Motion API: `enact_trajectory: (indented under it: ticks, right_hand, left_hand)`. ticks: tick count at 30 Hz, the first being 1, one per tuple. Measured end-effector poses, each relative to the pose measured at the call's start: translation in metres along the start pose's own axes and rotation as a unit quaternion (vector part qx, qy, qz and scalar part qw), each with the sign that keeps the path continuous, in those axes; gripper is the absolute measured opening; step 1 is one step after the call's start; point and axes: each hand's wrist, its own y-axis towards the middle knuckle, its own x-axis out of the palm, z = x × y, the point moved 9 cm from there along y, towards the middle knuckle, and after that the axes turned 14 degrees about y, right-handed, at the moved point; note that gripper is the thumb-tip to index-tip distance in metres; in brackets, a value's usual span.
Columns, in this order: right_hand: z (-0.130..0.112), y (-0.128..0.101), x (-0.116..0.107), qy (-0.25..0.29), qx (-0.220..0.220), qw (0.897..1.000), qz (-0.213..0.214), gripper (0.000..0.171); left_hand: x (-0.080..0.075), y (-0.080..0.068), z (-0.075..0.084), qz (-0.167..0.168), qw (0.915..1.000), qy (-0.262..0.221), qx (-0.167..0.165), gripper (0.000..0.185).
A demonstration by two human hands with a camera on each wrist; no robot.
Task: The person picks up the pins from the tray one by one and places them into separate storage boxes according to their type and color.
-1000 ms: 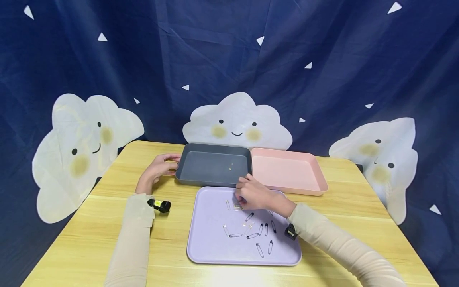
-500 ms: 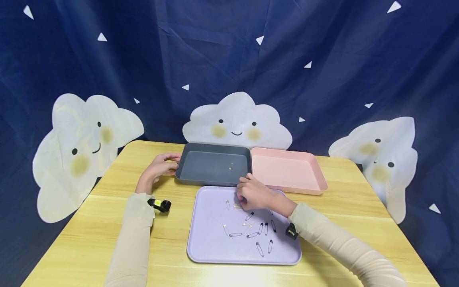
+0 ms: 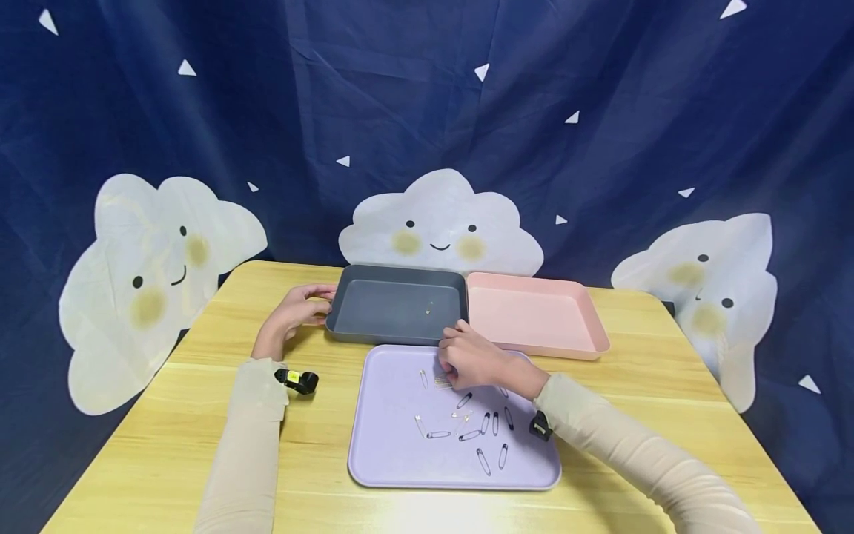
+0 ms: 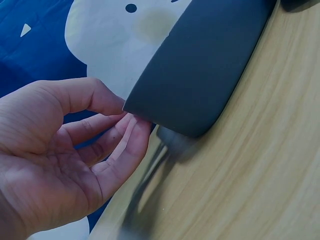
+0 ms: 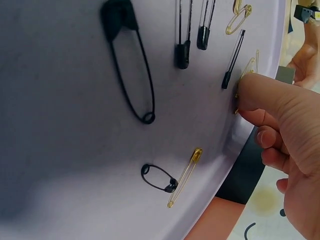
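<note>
My right hand (image 3: 472,357) is low over the far part of a lilac tray (image 3: 394,463), thumb and index finger pinching a gold safety pin (image 5: 249,65) that is partly hidden behind them. Another gold pin shows right beside those fingertips. Black safety pins (image 3: 483,461) and gold ones (image 3: 420,426) lie scattered over the lilac tray. At the left end of a dark grey tray (image 3: 373,308), my left hand (image 3: 293,310) holds the rim and outer wall between thumb and fingers, as the left wrist view shows. Inside the dark tray lies a gold safety pin (image 3: 429,308).
A pink tray (image 3: 527,311) stands against the right end of the dark grey one. All three trays rest on a wooden table (image 3: 313,445). Behind it hangs a blue curtain (image 3: 414,96) with white clouds.
Both hands have stayed almost in place. The head view has shifted very slightly; the pins and trays lie as before.
</note>
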Motion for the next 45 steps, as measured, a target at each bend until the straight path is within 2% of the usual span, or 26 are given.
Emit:
enact_trajectory:
  ticks: [17,30,37,45]
  right_hand:
    - [0.001,0.001,-0.004,0.004,0.003,1.0,0.016,0.02]
    - [0.007,0.003,-0.042,-0.006,0.0,0.997,0.077,0.015]
    - [0.015,0.009,-0.065,0.007,-0.005,0.991,0.136,0.013]
    - [0.034,0.02,-0.074,0.037,0.02,0.985,0.168,0.011]
  left_hand:
    - [-0.003,0.0,0.002,0.007,1.0,-0.002,0.006,0.055]
    - [-0.003,-0.001,0.002,0.007,1.0,-0.002,0.001,0.055]
    - [-0.003,-0.001,0.0,0.01,0.9999,-0.005,0.001,0.055]
    - [0.0,-0.001,-0.001,0.009,0.9999,-0.01,0.003,0.055]
